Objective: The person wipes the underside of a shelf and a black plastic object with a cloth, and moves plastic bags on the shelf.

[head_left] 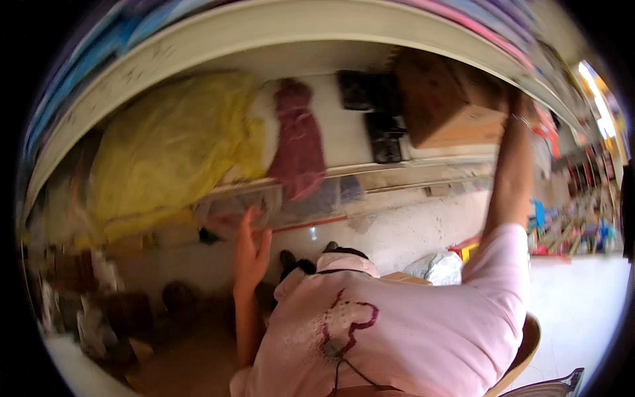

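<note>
My left hand (250, 258) is raised in front of the shelf, its fingers apart and nothing in it. Nearest to it is a clear plastic bag (241, 210) at the lower shelf edge. My right arm reaches up to the far right, where my right hand (520, 102) is at the side of a brown cardboard box (450, 109). Its fingers are dark and hidden there, so their grip does not show. Left of the box lie black flat packets (383, 137). A dark red mesh bag (299, 142) hangs over the shelf edge beside a large yellow plastic bag (175, 149).
A pale upper shelf edge (297, 25) runs across the top, with folded coloured goods above it. A white plastic bag (442, 268) sits low by the wall. Small goods (589, 231) crowd the right side. Dim cartons and bags stand at lower left.
</note>
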A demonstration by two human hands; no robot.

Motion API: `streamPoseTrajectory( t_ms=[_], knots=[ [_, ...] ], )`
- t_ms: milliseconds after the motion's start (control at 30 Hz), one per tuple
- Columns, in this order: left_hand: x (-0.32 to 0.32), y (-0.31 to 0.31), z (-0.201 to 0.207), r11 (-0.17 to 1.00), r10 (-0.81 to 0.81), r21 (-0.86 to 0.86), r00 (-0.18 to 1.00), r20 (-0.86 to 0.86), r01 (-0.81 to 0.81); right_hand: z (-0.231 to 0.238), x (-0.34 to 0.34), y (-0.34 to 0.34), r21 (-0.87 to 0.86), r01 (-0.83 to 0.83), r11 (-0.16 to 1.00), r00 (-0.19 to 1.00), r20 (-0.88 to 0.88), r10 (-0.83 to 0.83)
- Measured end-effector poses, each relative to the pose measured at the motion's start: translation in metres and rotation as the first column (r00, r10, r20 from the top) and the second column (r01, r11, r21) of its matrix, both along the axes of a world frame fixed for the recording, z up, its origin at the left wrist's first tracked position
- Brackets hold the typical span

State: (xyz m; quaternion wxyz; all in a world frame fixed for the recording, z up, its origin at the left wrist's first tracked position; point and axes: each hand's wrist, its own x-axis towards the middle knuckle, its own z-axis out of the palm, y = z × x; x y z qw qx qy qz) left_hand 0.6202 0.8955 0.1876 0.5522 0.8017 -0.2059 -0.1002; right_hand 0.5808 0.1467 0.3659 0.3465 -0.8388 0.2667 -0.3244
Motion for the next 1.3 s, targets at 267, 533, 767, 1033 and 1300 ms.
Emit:
streamPoseTrajectory(
  t_ms=[267,533,767,1033,1300],
  knots=[
    [0.051,0.013,0.024,0.866,0.017,0.357,0.734,0.679,-0.35,0.002,-0.08,0.011,-0.053,-0.126,0.991,0.957,-0.27,0.107],
    [0.15,-0.018,0.011,0.74,-0.095,0.47,0.617,0.781,-0.481,-0.018,-0.131,0.227,0.051,-0.002,0.999,0.998,-0.07,0.006],
    [0.225,0.018,0.031,0.846,0.263,0.165,0.666,0.698,-0.508,-0.076,-0.143,0.322,0.322,-0.118,0.939,0.972,-0.155,0.175],
    [0.222,0.061,0.074,0.879,0.367,-0.369,0.923,0.118,-0.303,-0.124,-0.143,0.345,0.515,-0.126,0.848,0.957,-0.164,0.241],
    [0.184,0.052,0.068,0.827,0.526,-0.414,0.783,0.331,-0.381,-0.137,-0.104,0.373,0.567,-0.308,0.764,0.877,-0.141,0.459]
  ],
)
